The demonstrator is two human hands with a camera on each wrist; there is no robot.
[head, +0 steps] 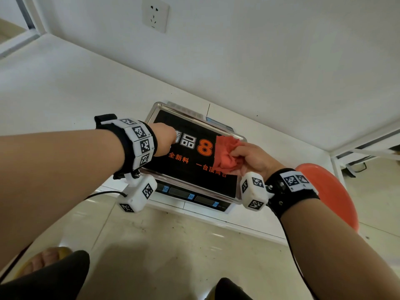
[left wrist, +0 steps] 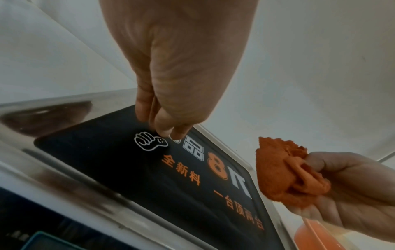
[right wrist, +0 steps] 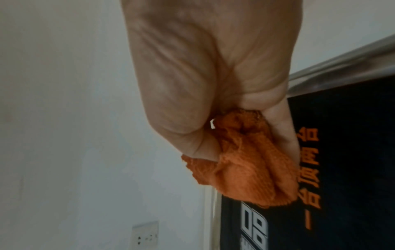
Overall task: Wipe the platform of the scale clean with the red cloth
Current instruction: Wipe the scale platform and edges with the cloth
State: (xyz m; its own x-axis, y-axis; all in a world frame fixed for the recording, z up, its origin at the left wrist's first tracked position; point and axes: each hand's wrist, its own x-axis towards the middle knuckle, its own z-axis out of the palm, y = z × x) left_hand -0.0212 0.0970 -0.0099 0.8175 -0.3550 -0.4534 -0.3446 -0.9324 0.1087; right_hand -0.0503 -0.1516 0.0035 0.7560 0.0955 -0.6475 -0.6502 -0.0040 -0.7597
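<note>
My right hand (head: pixel 253 158) grips the bunched red cloth (head: pixel 226 153) over the scale's black printed platform (head: pixel 190 167); my left hand's fingers (left wrist: pixel 164 128) hang relaxed, touching it. Pressing unevenly may tip the platform.

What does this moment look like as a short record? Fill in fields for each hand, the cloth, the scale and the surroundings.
left hand: fingertips down on the scale platform, holding nothing
right hand: grips the bunched red cloth
cloth position: over the platform's right edge
scale platform: steel rim, black sticker with white and orange print
scale display: front panel, faces the person
surroundings: wall socket above; orange stool at right
</note>
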